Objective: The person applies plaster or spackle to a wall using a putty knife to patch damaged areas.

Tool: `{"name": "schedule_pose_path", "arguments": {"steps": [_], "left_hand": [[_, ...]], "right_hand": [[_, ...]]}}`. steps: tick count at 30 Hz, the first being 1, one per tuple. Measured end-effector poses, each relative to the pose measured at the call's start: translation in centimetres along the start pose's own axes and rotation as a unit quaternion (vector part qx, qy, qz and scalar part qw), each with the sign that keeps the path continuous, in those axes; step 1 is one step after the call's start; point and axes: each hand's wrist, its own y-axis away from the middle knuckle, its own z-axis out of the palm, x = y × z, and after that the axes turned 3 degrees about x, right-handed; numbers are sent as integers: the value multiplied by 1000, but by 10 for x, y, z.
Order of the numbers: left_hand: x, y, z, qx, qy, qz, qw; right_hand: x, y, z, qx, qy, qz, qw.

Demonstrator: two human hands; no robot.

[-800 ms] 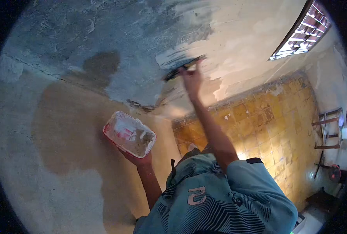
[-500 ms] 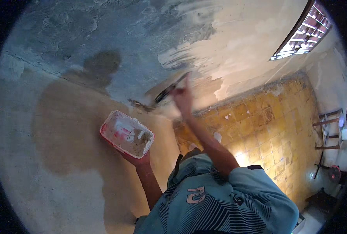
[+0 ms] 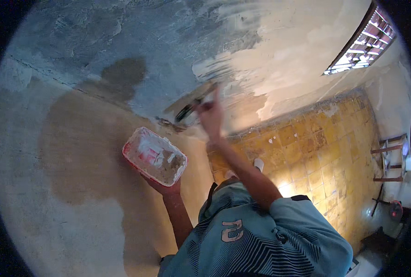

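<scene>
At the wall [image 3: 145, 32] | scraper [image 3: 184, 112] clamped in right hand [image 3: 210, 118], shifted toward chipped corner [image 3: 169, 123] | tub [image 3: 134, 140] gripped by left hand [image 3: 164, 186] | corner apparently being worked

Paste-smeared tub [image 3: 143, 143]; blurred dark tool [image 3: 184, 112]

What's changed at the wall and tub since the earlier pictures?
The right grip and its flat tool, both motion-blurred, have moved down and left in the picture, toward the dark, broken crack. Nothing was visibly taken hold of or let go. The left grip still holds the red-edged tub from below, in nearly the same place.
</scene>
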Motion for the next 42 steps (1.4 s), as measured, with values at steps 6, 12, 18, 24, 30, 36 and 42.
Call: {"name": "schedule_pose_path", "arguments": {"steps": [6,12,18,24,30,36,42], "left_hand": [[-3,-1,7,-8,12,-27,1000],[-4,2,19,-60,-149,88,983],[-24,-19,39,50,-109,71,990],[-40,-32,38,26,-58,27,998],[-51,-35,33,20,-2,-29,999],[-50,-48,16,19,-7,-35,999],[-57,-34,44,-16,-5,-67,998]], "right_hand": [[-6,-63,-26,80,50,-33,995],[5,32,-20,-258,-67,67,962],[-98,30,-123,-353,11,128,927],[-138,74,-133,-423,286,-193,838],[-124,100,-151,-417,353,-136,827],[-125,67,-185,-466,222,31,856],[-90,36,-169,-448,-149,292,832]]}}
